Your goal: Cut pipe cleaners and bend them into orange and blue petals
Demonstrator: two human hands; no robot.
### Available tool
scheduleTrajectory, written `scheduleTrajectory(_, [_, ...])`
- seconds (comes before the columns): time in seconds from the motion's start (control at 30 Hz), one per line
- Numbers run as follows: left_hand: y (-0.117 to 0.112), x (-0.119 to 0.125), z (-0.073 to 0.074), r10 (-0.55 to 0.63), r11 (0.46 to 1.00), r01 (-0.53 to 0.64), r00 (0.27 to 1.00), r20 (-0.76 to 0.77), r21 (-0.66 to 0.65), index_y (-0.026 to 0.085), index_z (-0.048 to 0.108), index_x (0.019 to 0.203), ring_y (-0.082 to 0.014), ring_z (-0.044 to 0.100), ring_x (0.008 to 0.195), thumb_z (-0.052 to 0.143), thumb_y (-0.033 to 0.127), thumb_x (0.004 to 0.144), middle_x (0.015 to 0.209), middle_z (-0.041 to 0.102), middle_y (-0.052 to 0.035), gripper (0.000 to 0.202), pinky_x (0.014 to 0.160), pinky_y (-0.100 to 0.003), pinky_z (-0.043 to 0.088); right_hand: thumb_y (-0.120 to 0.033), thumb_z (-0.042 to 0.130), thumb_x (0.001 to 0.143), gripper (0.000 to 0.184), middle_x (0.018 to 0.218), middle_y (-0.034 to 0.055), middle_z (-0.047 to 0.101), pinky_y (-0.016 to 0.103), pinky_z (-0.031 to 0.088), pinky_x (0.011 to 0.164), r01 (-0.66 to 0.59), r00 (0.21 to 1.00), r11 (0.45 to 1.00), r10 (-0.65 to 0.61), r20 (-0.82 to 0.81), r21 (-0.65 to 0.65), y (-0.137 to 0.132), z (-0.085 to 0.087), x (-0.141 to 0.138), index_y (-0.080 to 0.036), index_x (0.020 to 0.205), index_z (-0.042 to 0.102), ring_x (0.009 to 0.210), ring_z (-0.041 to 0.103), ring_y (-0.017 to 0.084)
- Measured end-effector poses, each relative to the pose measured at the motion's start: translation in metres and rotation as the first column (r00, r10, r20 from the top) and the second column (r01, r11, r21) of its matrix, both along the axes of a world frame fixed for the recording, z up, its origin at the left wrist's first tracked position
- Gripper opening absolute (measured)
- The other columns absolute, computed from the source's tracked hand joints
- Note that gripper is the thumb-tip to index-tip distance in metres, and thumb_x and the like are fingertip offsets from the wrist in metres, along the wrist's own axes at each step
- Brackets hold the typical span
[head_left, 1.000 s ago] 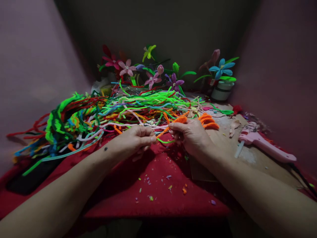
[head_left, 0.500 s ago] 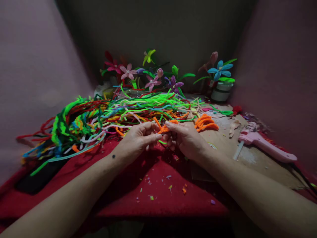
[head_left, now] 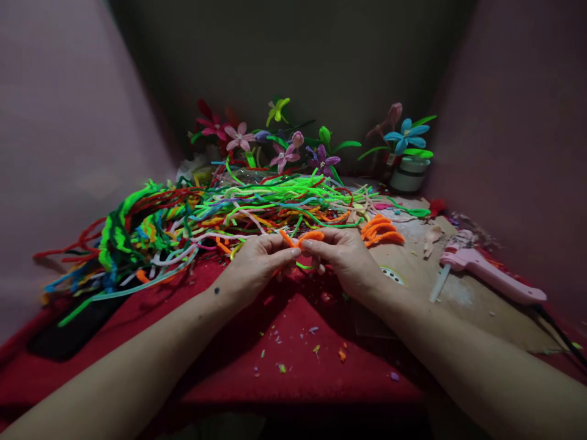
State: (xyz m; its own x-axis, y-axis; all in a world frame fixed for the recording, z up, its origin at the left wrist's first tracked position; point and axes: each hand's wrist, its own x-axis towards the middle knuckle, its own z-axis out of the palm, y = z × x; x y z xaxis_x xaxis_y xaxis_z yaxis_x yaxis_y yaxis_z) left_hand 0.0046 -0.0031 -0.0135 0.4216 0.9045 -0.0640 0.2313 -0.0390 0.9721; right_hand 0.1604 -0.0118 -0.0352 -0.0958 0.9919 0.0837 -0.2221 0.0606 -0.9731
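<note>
An orange pipe cleaner (head_left: 313, 236) is pinched between my two hands, bent into a narrow loop on the right with a short end sticking up on the left. My left hand (head_left: 262, 260) grips it with thumb and forefinger near the short end. Close beside it, my right hand (head_left: 342, 256) is closed on the loop's lower edge. Several folded orange pipe cleaner pieces (head_left: 381, 231) lie on the cardboard just past my right hand. A big heap of coloured pipe cleaners (head_left: 275, 198) spreads behind both hands.
A pink glue gun (head_left: 495, 272) rests on the cardboard (head_left: 477, 318) at right. Pipe cleaner flowers (head_left: 284, 156) stand at the back, beside a white jar (head_left: 409, 174). A black flat object (head_left: 68, 333) lies at left. Small scraps dot the red cloth (head_left: 293, 379).
The orange pipe cleaner now shows as a more open loop, and its short end is lower. My hands have shifted slightly, fingertips still close together.
</note>
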Motion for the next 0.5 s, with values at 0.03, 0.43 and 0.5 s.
scheduleTrajectory(0.03, [0.0003,0.0003,-0.0006,0.005,1.000,-0.005,1.000,0.015,-0.003,0.014,0.057,0.067,-0.0060,0.039,0.046,0.059,0.030,0.078,0.052,0.048,0.0054,0.019,0.046,-0.020,0.029,-0.027,0.068,0.064,0.018,0.058,-0.0025,0.059,0.020,0.037,0.040,0.019,1.000,1.000,-0.019,-0.001,0.001,0.0002,0.0000,-0.0001,-0.013,0.076,0.067,0.045,0.046,0.007])
scheduleTrajectory(0.43, [-0.0007,0.0049,-0.0071,0.067,0.998,-0.067,0.996,-0.059,0.005,0.014,0.053,0.055,-0.0048,0.033,0.041,0.062,0.027,0.071,0.044,0.042,0.0066,0.023,0.042,-0.020,0.024,-0.032,0.056,0.078,0.025,0.054,-0.0010,0.057,0.021,0.035,0.048,0.080,0.929,0.973,-0.152,0.338,0.217,0.0001,-0.0020,-0.0004,-0.013,0.064,0.067,0.050,0.047,0.009])
scheduleTrajectory(0.5, [-0.0026,0.0062,-0.0067,0.086,0.996,-0.086,0.994,-0.073,0.002,0.014,0.054,0.054,-0.0051,0.034,0.041,0.062,0.027,0.070,0.044,0.041,0.0064,0.022,0.042,-0.020,0.025,-0.029,0.056,0.079,0.025,0.053,-0.0016,0.055,0.022,0.034,0.049,0.127,0.885,0.941,-0.250,0.393,0.313,-0.0015,-0.0019,-0.0013,-0.013,0.063,0.066,0.051,0.046,0.009])
